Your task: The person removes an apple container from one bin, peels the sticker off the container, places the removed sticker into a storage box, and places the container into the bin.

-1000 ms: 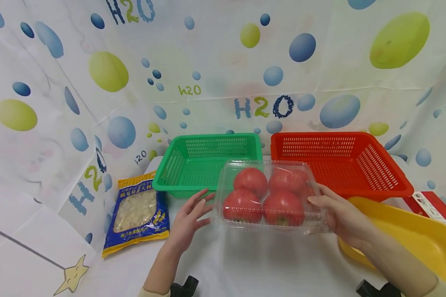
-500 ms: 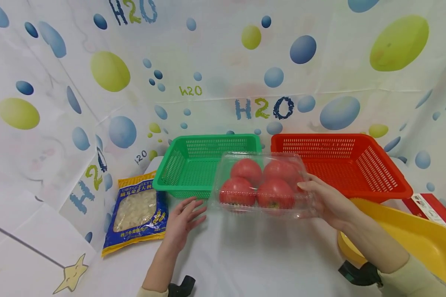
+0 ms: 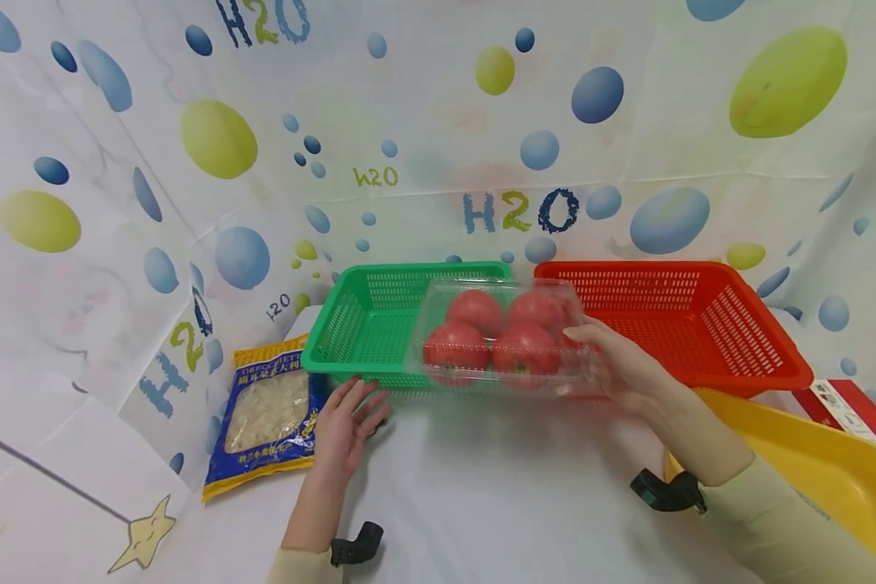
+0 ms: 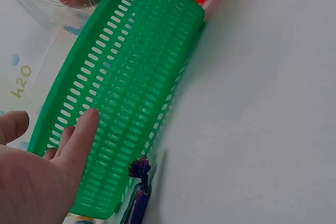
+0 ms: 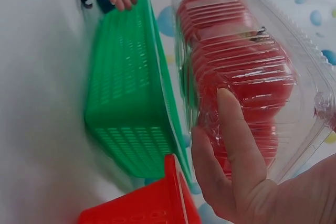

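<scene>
Tomatoes in a clear clamshell box [image 3: 498, 341] hang above the green basket's [image 3: 380, 324] near rim, long axis running left to right. Right hand [image 3: 613, 365] grips the box's right end, fingers curled round it. Left hand [image 3: 346, 422] lies flat and relaxed on the table against the basket's front wall, holding nothing.
</scene>
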A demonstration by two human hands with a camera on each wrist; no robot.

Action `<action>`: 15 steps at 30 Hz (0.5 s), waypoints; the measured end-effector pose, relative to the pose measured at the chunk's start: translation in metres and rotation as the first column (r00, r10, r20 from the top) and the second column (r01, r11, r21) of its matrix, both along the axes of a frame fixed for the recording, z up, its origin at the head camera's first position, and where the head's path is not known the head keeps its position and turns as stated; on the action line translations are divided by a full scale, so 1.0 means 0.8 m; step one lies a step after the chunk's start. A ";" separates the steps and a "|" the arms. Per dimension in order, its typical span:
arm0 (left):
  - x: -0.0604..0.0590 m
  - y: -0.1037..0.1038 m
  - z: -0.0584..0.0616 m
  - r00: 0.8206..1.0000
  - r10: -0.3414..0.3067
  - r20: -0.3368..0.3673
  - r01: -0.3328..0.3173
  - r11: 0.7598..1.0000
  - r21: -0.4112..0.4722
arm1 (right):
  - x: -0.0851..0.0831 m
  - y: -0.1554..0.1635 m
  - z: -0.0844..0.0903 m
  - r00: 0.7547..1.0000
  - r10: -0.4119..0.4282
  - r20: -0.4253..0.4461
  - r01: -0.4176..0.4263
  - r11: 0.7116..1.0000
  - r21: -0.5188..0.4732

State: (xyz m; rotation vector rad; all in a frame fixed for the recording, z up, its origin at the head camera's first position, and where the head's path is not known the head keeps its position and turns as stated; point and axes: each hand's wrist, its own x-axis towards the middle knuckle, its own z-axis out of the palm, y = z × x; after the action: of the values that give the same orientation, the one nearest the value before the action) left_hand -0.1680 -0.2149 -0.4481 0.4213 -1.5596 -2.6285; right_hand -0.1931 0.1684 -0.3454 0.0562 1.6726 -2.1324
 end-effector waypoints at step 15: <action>-0.020 -0.004 0.001 0.981 0.185 0.054 -0.188 0.980 0.058 | -0.054 -0.028 -0.004 1.000 0.009 -0.003 -0.010 0.999 -0.041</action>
State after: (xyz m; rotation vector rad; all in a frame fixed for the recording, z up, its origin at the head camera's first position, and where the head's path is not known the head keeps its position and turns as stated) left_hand -0.1837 -0.2180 -0.4477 0.6076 -1.3781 -2.5458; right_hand -0.2365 0.1463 -0.3488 0.0328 1.6270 -2.1600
